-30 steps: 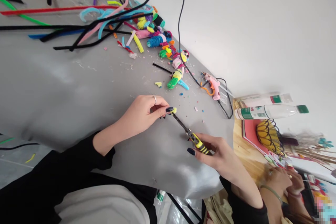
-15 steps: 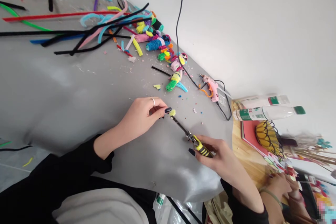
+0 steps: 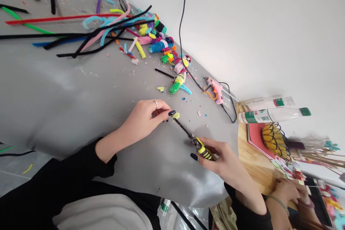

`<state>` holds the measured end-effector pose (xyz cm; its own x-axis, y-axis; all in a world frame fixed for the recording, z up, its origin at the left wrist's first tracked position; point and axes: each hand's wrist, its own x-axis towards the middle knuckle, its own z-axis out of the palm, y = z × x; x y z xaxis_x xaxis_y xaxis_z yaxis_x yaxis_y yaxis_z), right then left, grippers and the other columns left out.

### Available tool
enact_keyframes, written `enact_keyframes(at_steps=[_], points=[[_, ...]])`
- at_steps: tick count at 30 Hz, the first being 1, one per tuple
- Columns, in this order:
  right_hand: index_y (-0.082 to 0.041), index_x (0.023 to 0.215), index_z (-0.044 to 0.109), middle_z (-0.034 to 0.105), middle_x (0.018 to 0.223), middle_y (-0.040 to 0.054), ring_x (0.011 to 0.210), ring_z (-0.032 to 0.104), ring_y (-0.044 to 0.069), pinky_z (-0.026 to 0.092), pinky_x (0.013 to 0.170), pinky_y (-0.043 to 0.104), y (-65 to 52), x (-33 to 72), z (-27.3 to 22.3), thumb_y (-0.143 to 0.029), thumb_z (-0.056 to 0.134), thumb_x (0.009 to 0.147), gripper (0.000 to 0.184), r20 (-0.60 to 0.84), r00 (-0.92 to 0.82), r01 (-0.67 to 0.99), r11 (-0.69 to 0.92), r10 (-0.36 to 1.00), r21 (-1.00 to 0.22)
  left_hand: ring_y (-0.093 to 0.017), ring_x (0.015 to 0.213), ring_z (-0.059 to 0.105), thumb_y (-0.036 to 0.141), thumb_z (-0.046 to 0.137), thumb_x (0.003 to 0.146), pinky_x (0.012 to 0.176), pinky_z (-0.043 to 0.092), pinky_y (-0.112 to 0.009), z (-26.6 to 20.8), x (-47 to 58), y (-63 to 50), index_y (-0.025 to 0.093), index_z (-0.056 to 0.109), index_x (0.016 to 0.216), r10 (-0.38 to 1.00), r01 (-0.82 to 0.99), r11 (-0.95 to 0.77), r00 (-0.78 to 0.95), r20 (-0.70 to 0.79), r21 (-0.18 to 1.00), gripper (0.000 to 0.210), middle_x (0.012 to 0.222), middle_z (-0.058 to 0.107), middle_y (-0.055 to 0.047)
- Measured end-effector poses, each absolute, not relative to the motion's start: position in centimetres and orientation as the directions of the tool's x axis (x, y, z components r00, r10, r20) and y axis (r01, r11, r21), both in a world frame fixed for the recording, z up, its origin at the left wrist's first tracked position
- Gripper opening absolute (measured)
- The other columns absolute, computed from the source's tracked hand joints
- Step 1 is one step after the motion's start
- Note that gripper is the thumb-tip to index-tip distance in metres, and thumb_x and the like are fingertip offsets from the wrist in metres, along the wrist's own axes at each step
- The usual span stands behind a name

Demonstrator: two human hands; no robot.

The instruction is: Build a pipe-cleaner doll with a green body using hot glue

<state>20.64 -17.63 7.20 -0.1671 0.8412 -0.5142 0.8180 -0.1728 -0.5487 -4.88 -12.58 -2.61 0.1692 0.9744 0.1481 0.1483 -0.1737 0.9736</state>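
Note:
My left hand (image 3: 149, 120) is closed in a pinch on a small fuzzy yellow piece (image 3: 176, 115), probably pipe cleaner. My right hand (image 3: 219, 158) is wrapped round the black-and-yellow handles of long-nose pliers (image 3: 192, 137). Their dark, narrow tip points up and left and meets the yellow piece; whether the jaws grip it I cannot tell. Beyond my hands lies a small green-and-yellow pipe-cleaner figure (image 3: 177, 83) with a black strip and a light blue strip beside it.
Several finished figures (image 3: 159, 46) line the wall edge. Loose pipe cleaners (image 3: 102, 30) lie at the upper left. A pink glue gun (image 3: 216, 90) with its cable rests near the wall. Plastic bottles (image 3: 272, 115) and a wire basket (image 3: 273, 136) are at right, near another person's hands (image 3: 289, 190).
The whole view has shifted slightly. My right hand and the pliers have moved a little left; both hands keep nearly the same pose around the yellow piece.

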Motion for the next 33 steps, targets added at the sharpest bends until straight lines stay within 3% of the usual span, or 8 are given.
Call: enact_keyframes(at_steps=[6,13,17,20,26,30,32,33], points=[[-0.016,0.11,0.081,0.073,0.084,0.0015,0.074,0.061,0.018,0.051,0.067,0.027,-17.8,21.0,6.9,-0.039,0.07,0.081,0.039,-0.502,-0.175,0.821,-0.156,0.847,-0.55,-0.015,0.068,0.066,0.03,0.061,0.092,0.06,0.048,-0.024,-2.5,-4.8,-12.6,0.02,0.072,0.081,0.975,0.138,-0.17,0.167,0.146,0.976,0.019,0.077,0.077,-0.001],[-0.016,0.106,0.081,0.071,0.08,0.0006,0.07,0.058,0.017,0.045,0.063,0.026,-17.7,20.8,6.6,-0.043,0.068,0.083,0.038,-0.513,-0.169,0.834,-0.156,0.842,-0.53,-0.016,0.069,0.068,0.03,0.062,0.09,0.063,0.052,-0.025,-2.5,-4.9,-12.7,0.02,0.073,0.083,0.986,0.117,-0.123,0.126,0.108,0.986,0.016,0.077,0.078,-0.002],[-0.016,0.106,0.079,0.075,0.084,0.0028,0.076,0.064,0.021,0.049,0.068,0.029,-17.8,20.9,7.3,-0.046,0.07,0.08,0.04,-0.507,-0.182,0.862,-0.112,0.842,-0.495,-0.018,0.069,0.07,0.033,0.063,0.09,0.063,0.053,-0.026,-2.6,-4.9,-12.7,0.02,0.073,0.084,0.991,0.089,-0.096,0.097,0.087,0.991,0.018,0.076,0.077,-0.003],[-0.016,0.119,0.072,0.077,0.101,0.007,0.088,0.069,0.025,0.055,0.078,0.034,-17.5,21.9,7.7,-0.049,0.07,0.078,0.052,-0.38,-0.106,0.884,-0.088,0.919,-0.459,-0.018,0.07,0.071,0.036,0.064,0.091,0.063,0.054,-0.026,-2.5,-4.8,-12.8,0.02,0.074,0.085,0.992,0.069,-0.083,0.103,0.076,0.994,0.019,0.077,0.078,-0.003],[-0.016,0.128,0.064,0.069,0.112,0.0143,0.105,0.066,0.033,0.054,0.096,0.049,-15.9,26.6,4.1,-0.063,0.066,0.083,0.065,0.02,0.106,0.978,-0.1,0.994,-0.183,-0.018,0.071,0.072,0.039,0.064,0.093,0.064,0.056,-0.026,-2.5,-4.9,-12.9,0.02,0.075,0.088,0.99,0.043,-0.086,0.118,0.081,0.995,0.023,0.077,0.078,-0.003],[-0.018,0.126,0.067,0.058,0.131,0.0197,0.128,0.056,0.039,0.046,0.109,0.059,-15.5,27.0,2.6,-0.072,0.058,0.091,0.064,0.222,0.013,0.995,0.01,0.975,-0.101,-0.018,0.071,0.072,0.041,0.064,0.093,0.064,0.056,-0.026,-2.5,-5.0,-12.8,0.02,0.075,0.086,0.985,0.044,-0.097,0.145,0.089,0.994,0.025,0.078,0.078,-0.004],[-0.022,0.129,0.067,0.058,0.136,0.0182,0.131,0.056,0.036,0.048,0.11,0.056,-15.6,25.1,3.3,-0.064,0.056,0.099,0.053,0.313,-0.07,0.982,0.121,0.947,-0.146,-0.018,0.071,0.072,0.039,0.063,0.093,0.065,0.055,-0.026,-2.4,-5.1,-12.8,0.02,0.074,0.084,0.98,0.045,-0.106,0.172,0.097,0.993,0.023,0.078,0.078,-0.003],[-0.024,0.132,0.066,0.062,0.134,0.0155,0.128,0.06,0.032,0.049,0.11,0.052,-15.7,23.8,3.9,-0.057,0.059,0.101,0.046,0.292,-0.137,0.956,0.204,0.947,-0.212,-0.017,0.071,0.071,0.037,0.063,0.093,0.065,0.055,-0.025,-2.3,-5.1,-12.8,0.02,0.074,0.083,0.976,0.049,-0.118,0.189,0.107,0.992,0.023,0.078,0.078,-0.003]])
